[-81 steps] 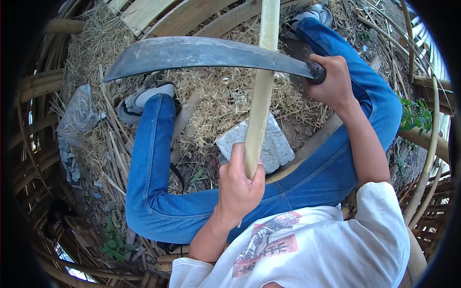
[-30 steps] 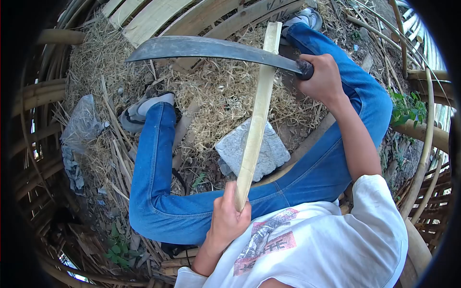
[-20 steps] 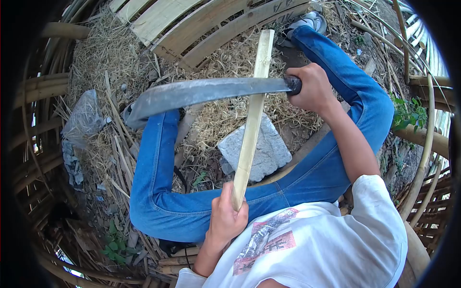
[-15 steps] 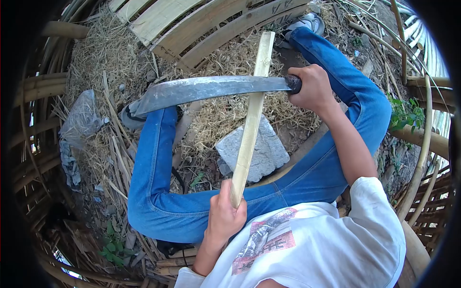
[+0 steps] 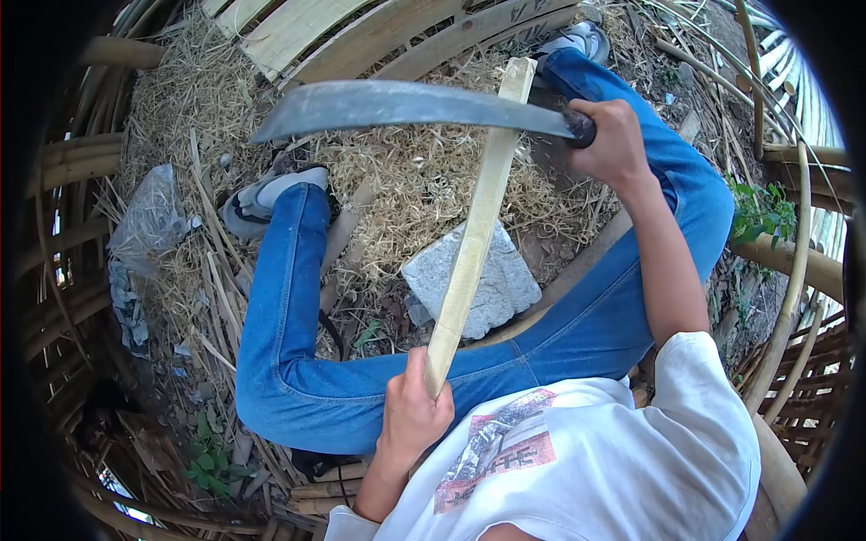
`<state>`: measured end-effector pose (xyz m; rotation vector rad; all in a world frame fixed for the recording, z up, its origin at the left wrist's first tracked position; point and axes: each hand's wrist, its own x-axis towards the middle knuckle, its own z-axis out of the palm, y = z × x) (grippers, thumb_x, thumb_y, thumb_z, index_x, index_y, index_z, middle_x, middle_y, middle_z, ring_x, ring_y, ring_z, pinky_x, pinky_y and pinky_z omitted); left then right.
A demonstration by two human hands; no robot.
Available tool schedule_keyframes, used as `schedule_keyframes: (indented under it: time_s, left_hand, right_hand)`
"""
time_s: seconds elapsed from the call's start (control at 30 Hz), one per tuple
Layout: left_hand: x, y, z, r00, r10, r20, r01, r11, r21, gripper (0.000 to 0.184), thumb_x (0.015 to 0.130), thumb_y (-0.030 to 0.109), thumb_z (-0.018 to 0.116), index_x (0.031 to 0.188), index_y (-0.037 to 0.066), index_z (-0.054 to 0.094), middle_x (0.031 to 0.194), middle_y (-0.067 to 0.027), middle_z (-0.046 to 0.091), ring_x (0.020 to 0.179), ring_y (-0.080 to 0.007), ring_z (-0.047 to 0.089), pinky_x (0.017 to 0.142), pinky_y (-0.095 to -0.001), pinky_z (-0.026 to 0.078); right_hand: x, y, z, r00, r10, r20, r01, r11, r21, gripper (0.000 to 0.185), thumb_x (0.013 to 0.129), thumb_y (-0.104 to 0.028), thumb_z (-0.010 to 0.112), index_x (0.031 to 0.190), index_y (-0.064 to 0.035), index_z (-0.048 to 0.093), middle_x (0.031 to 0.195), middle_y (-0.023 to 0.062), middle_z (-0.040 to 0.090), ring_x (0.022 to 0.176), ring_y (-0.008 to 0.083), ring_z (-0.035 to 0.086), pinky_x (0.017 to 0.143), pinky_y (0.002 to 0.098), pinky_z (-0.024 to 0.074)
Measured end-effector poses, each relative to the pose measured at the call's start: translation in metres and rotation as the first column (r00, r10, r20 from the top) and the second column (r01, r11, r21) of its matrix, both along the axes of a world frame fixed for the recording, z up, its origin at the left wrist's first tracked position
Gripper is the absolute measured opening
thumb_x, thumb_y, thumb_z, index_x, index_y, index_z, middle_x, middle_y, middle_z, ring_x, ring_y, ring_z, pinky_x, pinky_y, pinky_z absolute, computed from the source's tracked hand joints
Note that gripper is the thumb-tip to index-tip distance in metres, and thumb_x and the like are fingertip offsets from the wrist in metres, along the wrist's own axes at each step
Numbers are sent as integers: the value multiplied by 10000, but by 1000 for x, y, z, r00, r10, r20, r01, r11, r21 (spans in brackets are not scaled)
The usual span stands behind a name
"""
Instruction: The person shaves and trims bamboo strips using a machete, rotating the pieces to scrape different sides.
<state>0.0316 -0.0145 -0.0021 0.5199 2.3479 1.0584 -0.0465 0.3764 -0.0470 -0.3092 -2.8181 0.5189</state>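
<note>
— So, what's nearest you?
— Your left hand (image 5: 415,413), clenched round the near end of the pale strip (image 5: 473,248), which slants away from you, passing above the stone block (image 5: 505,287).
— And farther out?
— Your right hand (image 5: 611,144) grasps the dark handle (image 5: 582,129); its curved blade (image 5: 370,105) crosses over the strip's far part. Whether they touch, you can't tell. Wooden slats (image 5: 361,45) lie beyond.

Rustic bamboo-walled workspace, shavings (image 5: 406,194) littering dirt ground (image 5: 550,252)
</note>
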Motion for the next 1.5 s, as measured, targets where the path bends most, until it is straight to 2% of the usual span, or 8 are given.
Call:
schedule_keyframes:
  time_s: [0.1,0.33,0.47,0.53,0.7,1.23,1.43,1.5]
  left_hand:
    - [-5,3,-1,1000,17,9,-17,1000,-3,252,821,-53,606,1062,-22,539,717,-215,610,686,-444,678,568,-441,496]
    - [6,-15,0,999,36,-7,-36,999,-5,248,822,-55,614,1059,-23,548,728,-220,624,702,-441,686,593,-445,514]
    - [11,-11,-1,997,64,44,-62,997,-43,269,818,-53,612,1076,-17,547,745,-235,634,734,-458,682,606,-471,520]
    - [10,-14,3,995,65,69,-62,997,-43,306,811,-38,605,1107,-1,535,783,-269,648,782,-492,668,619,-531,525]
    - [28,-23,7,994,100,49,-95,991,-91,271,818,-46,612,1082,-9,560,787,-233,661,746,-463,682,619,-481,524]
    - [22,-4,13,975,210,69,-203,975,-94,509,879,122,742,1306,-33,514,937,-255,711,786,-438,727,639,-474,584]
    - [-3,2,1,963,50,-264,-89,987,-136,397,908,126,734,1234,-36,575,903,-252,708,733,-416,721,583,-461,565]
    - [-9,9,4,970,100,-222,-131,983,-131,335,905,108,739,1176,-33,602,830,-206,696,719,-386,727,590,-420,545]
  right_hand:
    - [-1,-38,-4,977,206,-54,-210,974,-87,184,600,-174,710,774,-113,722,656,150,653,674,373,665,681,465,542]
    - [-7,1,-14,992,-123,-41,122,992,-34,236,614,-198,721,830,-113,763,743,168,699,775,378,689,729,471,558]
    - [3,-19,-7,997,51,-50,-52,998,-21,212,616,-189,715,810,-111,751,694,173,670,714,380,678,690,477,552]
    - [-1,-17,-6,999,22,-50,-21,1000,20,212,618,-187,711,813,-115,752,691,168,670,709,379,677,690,480,549]
    - [-4,-6,-10,982,-149,-113,147,989,-24,254,612,-151,715,849,-59,738,750,202,667,796,421,636,746,480,504]
    - [5,-54,-5,982,180,59,-162,958,-238,191,627,-140,687,800,-82,745,655,187,646,675,385,671,681,484,540]
    - [11,-77,4,939,344,4,-323,886,-334,103,607,-114,682,665,-60,615,586,165,564,609,394,602,577,481,456]
    - [13,-82,6,926,376,19,-353,886,-299,111,602,-121,683,671,-66,616,589,148,577,608,386,607,566,479,449]
